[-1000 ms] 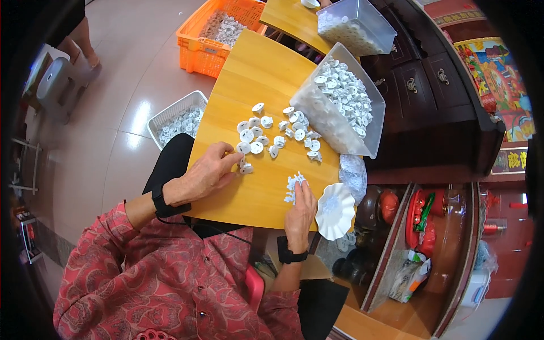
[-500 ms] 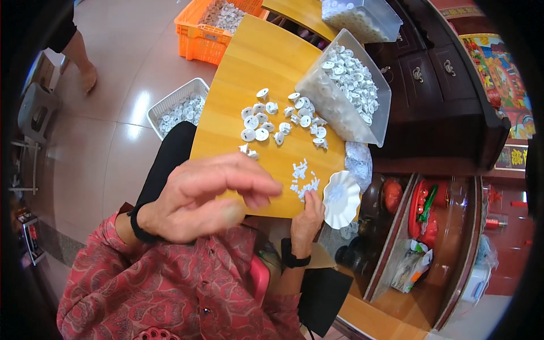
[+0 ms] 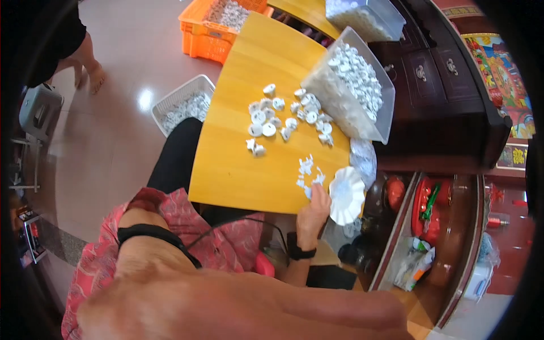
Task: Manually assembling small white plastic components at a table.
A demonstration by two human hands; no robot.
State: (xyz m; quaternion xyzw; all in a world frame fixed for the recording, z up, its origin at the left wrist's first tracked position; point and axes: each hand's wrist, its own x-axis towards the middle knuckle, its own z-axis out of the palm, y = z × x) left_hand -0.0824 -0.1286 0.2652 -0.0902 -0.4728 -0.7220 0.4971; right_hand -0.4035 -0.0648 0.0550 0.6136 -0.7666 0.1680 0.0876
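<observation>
My right hand [image 3: 313,215], with a dark wristband, reaches the near right part of the yellow wooden table [image 3: 226,175]. Its fingers are drawn together over a scatter of small white plastic pieces [image 3: 306,166]; whatever they pinch is too small to make out. Large and blurred, my left hand [image 3: 249,303] is raised in the lower foreground, away from the tabletop, and its fingers are smeared. Farther up the table lie several round white plastic parts [image 3: 269,130], grouped loosely. Beside my right hand stands a white fluted dish [image 3: 347,195] with small pale bits inside.
A clear plastic bin [image 3: 323,85] full of white parts leans at the table's far right. A second bin [image 3: 374,21] stands behind it. Left of the table are a white basket [image 3: 158,113] and an orange crate [image 3: 195,42]. Another person's bare leg [image 3: 85,56] shows at far left.
My left hand has come up close to the view, toward the lower edge. My right hand remains at the small white pieces. The other person's legs have come farther into view.
</observation>
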